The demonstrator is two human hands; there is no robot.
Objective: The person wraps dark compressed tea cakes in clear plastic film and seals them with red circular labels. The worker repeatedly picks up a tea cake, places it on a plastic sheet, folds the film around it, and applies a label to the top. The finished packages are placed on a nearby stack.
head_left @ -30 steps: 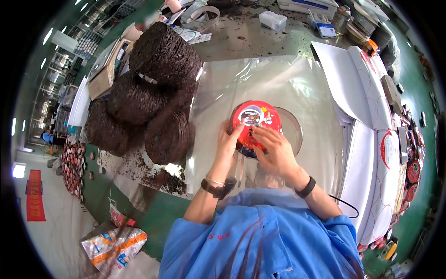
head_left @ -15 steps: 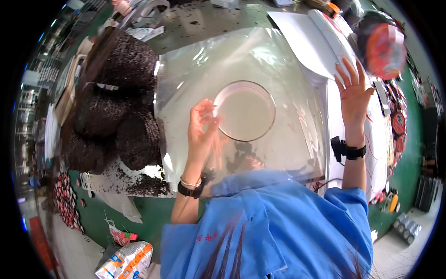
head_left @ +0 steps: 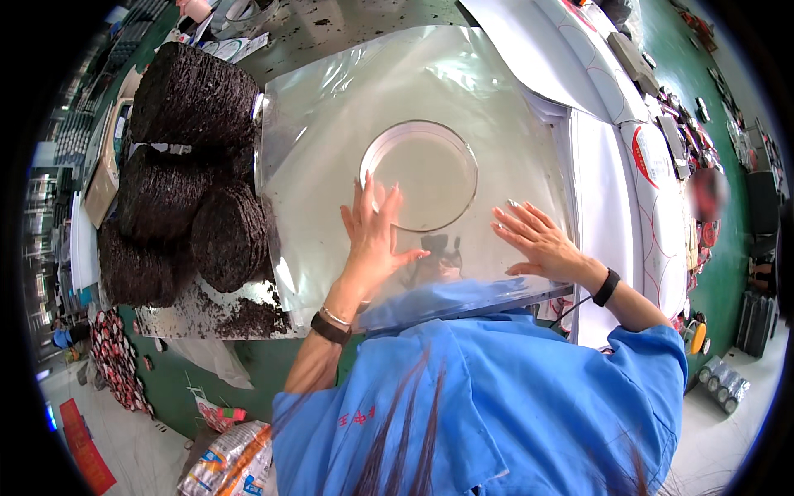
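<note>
Green floor (head_left: 678, 66) surrounds a metal-toned work table (head_left: 331, 26), with 4 dark stacks (head_left: 186, 95) at left. Both hands are unclenched and grasp nothing: left hand (head_left: 374, 236) at the lower-left rim of the round ring (head_left: 380, 149) (contact is unclear), right hand (head_left: 546, 248) over the clear plastic sheet (head_left: 318, 165). Light, flat fingers should best avoid creasing it.

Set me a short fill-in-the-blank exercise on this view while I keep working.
1. The ring lies nearer the left grip than the ____ grip.
2. In the picture, the dark lumps are on the ____ side of the clear sheet.
3. The shirt is coloured ____.
4. The right grip, fingers spread, holds ____.

Missing words: right; left; blue; nothing.
</note>
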